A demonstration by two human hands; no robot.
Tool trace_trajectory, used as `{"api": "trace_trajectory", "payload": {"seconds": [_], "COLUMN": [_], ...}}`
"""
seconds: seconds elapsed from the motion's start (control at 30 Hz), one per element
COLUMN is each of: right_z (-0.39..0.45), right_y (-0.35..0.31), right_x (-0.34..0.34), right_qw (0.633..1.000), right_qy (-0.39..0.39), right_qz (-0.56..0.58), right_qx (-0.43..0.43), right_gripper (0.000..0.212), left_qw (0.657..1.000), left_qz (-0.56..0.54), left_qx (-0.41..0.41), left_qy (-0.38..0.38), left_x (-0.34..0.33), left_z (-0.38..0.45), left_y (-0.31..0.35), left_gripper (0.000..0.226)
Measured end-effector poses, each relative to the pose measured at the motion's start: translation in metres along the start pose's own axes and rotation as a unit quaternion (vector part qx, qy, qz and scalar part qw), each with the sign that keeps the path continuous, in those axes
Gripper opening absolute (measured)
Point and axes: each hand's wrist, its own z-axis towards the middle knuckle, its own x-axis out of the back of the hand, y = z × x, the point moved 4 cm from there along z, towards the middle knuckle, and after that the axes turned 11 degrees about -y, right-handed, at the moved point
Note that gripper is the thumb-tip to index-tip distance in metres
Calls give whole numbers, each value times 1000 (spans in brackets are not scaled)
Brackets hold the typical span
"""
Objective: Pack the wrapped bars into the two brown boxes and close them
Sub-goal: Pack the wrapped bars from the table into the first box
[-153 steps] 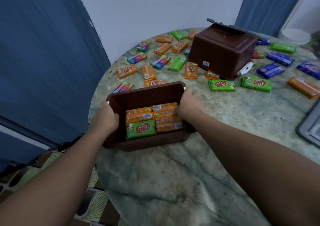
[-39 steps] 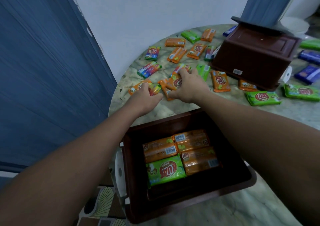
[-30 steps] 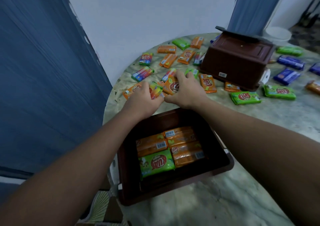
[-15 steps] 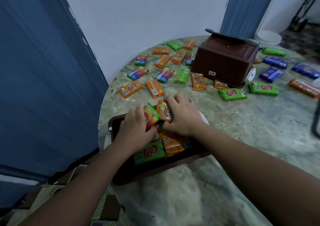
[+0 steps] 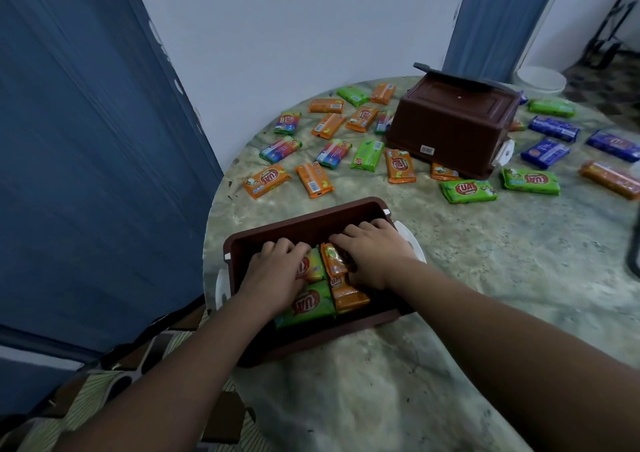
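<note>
Wrapped bars are pressed flat into the open brown plastic box point(image 5: 311, 221) at the marble tabletop's point(image 5: 485, 295) left edge by the left hand point(image 5: 277, 271), fingers curled over a yellow-green wrapped bar point(image 5: 311, 268), and the right hand point(image 5: 372, 256), curled over an orange wrapped bar point(image 5: 334, 261), presumably to seat a second layer.

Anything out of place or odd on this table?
The far brown plastic box sits upside down, bottom panel up, its lid beneath and an orange wrapped bar pinned under its edge. It can't be filled like this.
</note>
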Motion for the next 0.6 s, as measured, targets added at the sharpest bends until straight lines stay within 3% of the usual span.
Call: {"api": "trace_trajectory", "payload": {"seconds": [0.47, 0.6], "right_z": [6, 4], "right_y": [-1, 1], "right_x": [2, 11], "right_qw": [1000, 996], "right_qy": [4, 35], "right_qz": [-15, 77], "right_qx": [-6, -23], "right_gripper": [57, 55], "left_qw": [1000, 1000], "left_qz": [6, 1], "left_qx": [-12, -3], "left_qy": [8, -6], "left_x": [-6, 1], "left_z": [2, 0], "left_y": [1, 1], "left_gripper": [33, 36]}}
